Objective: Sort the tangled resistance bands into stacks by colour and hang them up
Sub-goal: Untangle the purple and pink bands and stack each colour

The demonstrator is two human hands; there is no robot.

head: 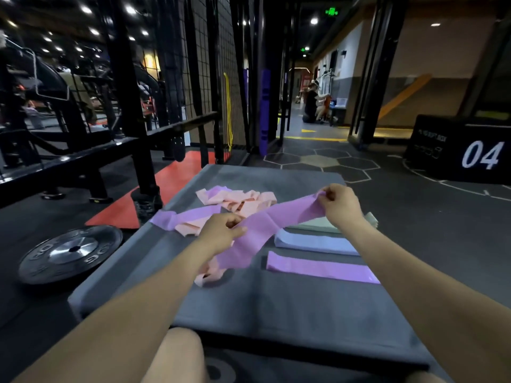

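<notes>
Both hands pinch one purple band above the mat: left hand near its middle, right hand at its far end. Risk: its near end may drag pink bands along, disturbing the purple stack.

left grip pinching, right grip pinching

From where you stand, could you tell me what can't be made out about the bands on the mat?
- Head view: how many bands are in the peach pile; they overlap.
- The pale green stack is mostly covered by the right hand and the purple band it holds.
- The left hand hides the purple band's lower fold.
- Whether the folded purple stack holds one band or several.
</notes>
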